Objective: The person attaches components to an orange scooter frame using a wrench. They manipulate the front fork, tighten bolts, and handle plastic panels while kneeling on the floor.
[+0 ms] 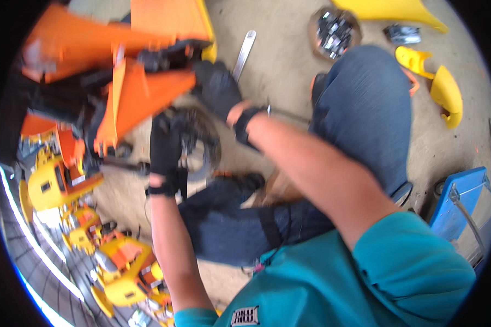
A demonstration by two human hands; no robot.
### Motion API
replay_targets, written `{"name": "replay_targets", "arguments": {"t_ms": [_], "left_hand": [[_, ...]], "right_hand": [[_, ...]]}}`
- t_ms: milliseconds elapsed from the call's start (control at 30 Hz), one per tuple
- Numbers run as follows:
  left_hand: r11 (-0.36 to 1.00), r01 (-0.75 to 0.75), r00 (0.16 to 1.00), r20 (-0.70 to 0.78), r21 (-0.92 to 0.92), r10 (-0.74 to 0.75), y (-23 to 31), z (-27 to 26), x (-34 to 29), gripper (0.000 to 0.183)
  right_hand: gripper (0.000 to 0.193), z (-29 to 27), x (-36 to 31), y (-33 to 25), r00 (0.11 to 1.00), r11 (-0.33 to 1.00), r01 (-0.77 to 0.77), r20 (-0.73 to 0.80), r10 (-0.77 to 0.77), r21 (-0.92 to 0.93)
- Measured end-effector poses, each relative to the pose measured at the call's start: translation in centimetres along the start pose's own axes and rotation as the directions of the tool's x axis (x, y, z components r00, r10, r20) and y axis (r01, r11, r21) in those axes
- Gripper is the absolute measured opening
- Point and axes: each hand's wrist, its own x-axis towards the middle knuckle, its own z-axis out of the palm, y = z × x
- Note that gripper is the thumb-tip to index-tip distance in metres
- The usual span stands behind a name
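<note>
My right hand [218, 90], in a dark glove, is at the pointed end of an orange panel [158, 92] on an orange and black vehicle-like machine [109, 41]. Motion blur smears its fingers, so I cannot tell whether it grips the panel. My left hand [165, 144], also gloved, reaches up below that panel, beside a small black wheel [204, 147]. Its fingertips are lost against dark parts, and their grip is unclear. A flat metal wrench [245, 54] lies on the floor just beyond my right hand.
A bowl of small metal parts [334, 34] stands at the far right near a yellow panel [393, 10]. Curved yellow pieces [446, 95] lie to the right, above a blue folding platform [457, 196]. Several yellow and orange machines [123, 272] line the left. My bent legs [365, 109] frame the floor.
</note>
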Motion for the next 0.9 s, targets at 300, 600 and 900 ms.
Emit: {"name": "replay_targets", "arguments": {"t_ms": [300, 600, 900], "left_hand": [[0.978, 0.02, 0.997, -0.065, -0.209, -0.034, 1.0, 0.9, -0.1, 0.023], [0.983, -0.043, 0.912, -0.394, 0.18, 0.112, -0.1, 5.0, 0.8, 0.046], [0.962, -0.017, 0.606, -0.769, -0.271, -0.206, 2.4, 7.7, 1.4, 0.011]], "right_hand": [[0.026, -0.8, 0.5, -0.6, 0.994, 0.994, 0.015, 0.108, -0.004, -0.107], [0.04, -0.7, 2.0, -0.6, 0.992, 0.978, 0.121, 0.048, -0.115, -0.168], [0.033, -2.9, 4.0, -4.6, 0.914, 0.975, 0.118, 0.405, -0.032, -0.187]]}}
